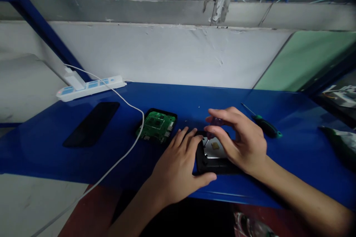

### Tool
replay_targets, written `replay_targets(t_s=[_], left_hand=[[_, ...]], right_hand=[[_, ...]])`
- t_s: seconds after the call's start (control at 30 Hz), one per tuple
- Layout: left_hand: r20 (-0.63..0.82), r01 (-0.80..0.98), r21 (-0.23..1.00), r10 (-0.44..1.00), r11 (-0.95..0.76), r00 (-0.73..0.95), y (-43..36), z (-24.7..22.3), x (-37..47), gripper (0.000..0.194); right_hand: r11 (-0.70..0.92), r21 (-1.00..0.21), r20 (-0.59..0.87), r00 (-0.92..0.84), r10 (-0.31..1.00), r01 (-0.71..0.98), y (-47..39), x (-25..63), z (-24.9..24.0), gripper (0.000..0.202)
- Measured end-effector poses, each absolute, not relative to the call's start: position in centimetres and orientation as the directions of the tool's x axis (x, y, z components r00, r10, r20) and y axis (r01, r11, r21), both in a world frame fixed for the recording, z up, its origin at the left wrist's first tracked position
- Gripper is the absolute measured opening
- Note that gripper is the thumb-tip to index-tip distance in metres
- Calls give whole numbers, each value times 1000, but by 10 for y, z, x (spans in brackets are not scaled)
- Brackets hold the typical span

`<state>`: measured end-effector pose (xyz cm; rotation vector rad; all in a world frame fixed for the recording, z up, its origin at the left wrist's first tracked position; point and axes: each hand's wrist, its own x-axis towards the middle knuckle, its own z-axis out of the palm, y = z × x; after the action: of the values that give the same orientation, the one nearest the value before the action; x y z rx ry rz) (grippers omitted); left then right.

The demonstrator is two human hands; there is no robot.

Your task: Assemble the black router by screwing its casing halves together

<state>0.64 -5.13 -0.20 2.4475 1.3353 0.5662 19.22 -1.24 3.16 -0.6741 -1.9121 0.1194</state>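
My right hand (244, 140) pinches a small screwdriver (216, 121) with a purplish handle between thumb and fingers. Its thin shaft points down at the left part of a silver metal plate (214, 153), which sits in a black plastic case (214, 166). A small tan pad (215, 146) lies on the plate. Against the left side of the case rests my left hand (178, 170), its fingers stretched out and its thumb by the front edge. Part of the case is covered by my right hand. Whether the screwdriver tip sits in a screw is too small to tell.
A green circuit board (157, 124) in a black shell lies left of my hands, with a white cable (125, 155) crossing it. Farther left are a black phone-like slab (93, 124) and a power strip (91, 88). Another screwdriver (264, 124) lies right on the blue table (178, 94).
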Motion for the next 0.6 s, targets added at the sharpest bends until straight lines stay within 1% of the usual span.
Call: replay_targets(t_s=[0.23, 0.37, 0.43, 0.5, 0.6], left_hand=[[189, 739, 419, 847, -528, 497, -50, -3, 7, 81], [194, 746, 402, 846, -530, 496, -51, -5, 5, 83], [197, 749, 395, 845, -532, 496, -52, -6, 5, 82], [195, 753, 391, 847, -529, 494, -52, -6, 5, 81], [195, 757, 395, 852, -521, 485, -51, -5, 5, 80]], right_hand=[[788, -423, 774, -274, 571, 447, -12, 188, 34, 34], [781, -443, 770, -259, 583, 440, -10, 191, 31, 34], [771, -470, 755, -256, 603, 429, -7, 193, 28, 36], [746, -519, 721, -256, 644, 418, -3, 195, 23, 41], [669, -652, 646, -200, 736, 356, 6, 198, 17, 44]])
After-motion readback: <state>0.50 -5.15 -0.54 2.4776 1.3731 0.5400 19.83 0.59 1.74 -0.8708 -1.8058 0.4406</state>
